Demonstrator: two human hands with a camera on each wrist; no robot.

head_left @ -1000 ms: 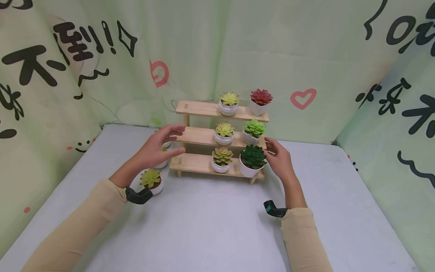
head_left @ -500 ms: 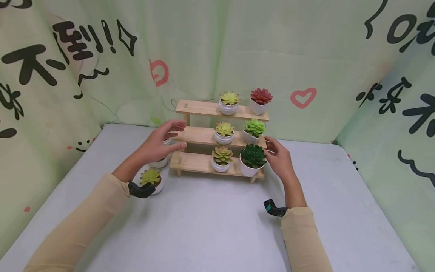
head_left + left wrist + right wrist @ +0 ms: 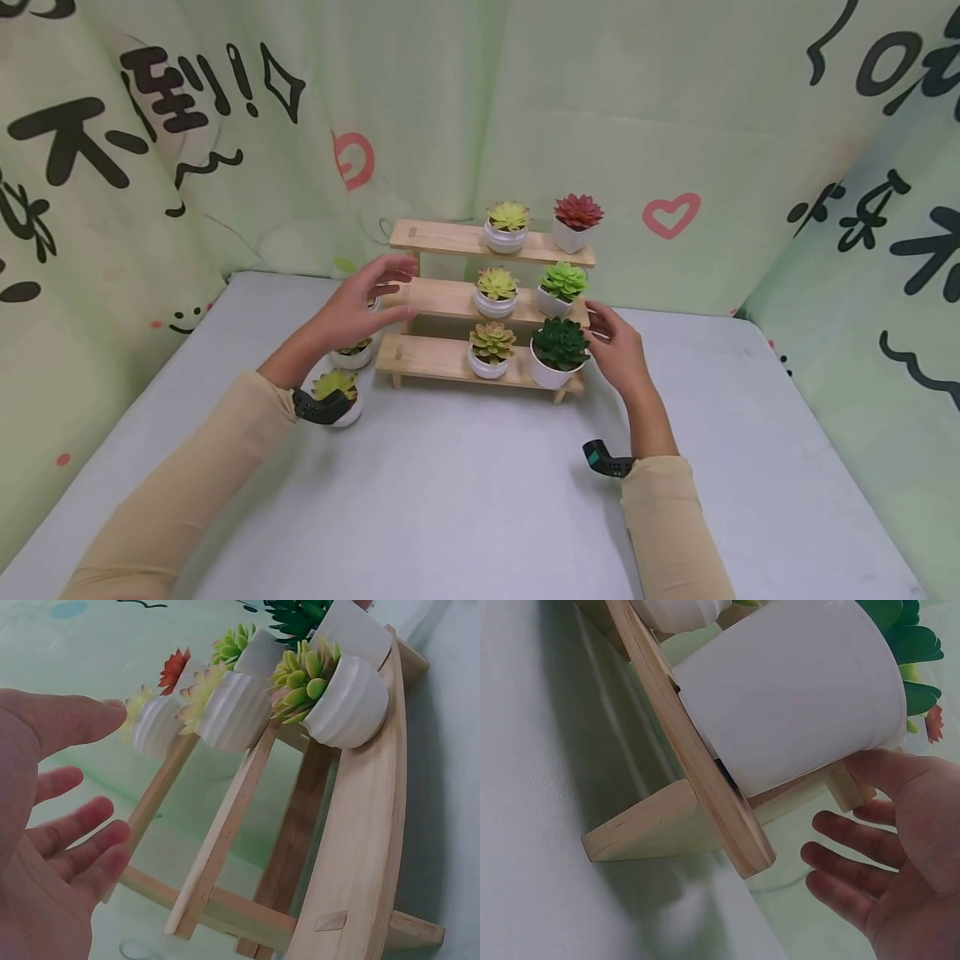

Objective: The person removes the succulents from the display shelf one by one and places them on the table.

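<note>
A three-tier wooden plant stand (image 3: 420,357) holds potted succulents in white pots on its right half. Beside its left end my left hand (image 3: 347,312) hovers, fingers apart and holding nothing; the left wrist view shows a gap between it and the wood. My right hand (image 3: 618,350) is at the stand's right end, near the dark green succulent (image 3: 560,346) on the bottom tier. In the right wrist view its thumb lies close to the white pot (image 3: 795,697); whether it touches, I cannot tell. A red succulent (image 3: 578,214) sits on the top tier.
Left of the stand, several more potted succulents stand on the white table (image 3: 450,492), partly hidden by my left hand and wrist. The front one is a yellow-green succulent (image 3: 334,384). A printed green curtain (image 3: 600,125) surrounds the table at the back and sides.
My left hand has risen slightly, away from me and a little rightward along the stand's left end. The right hand and the plants on the stand have stayed in place.
</note>
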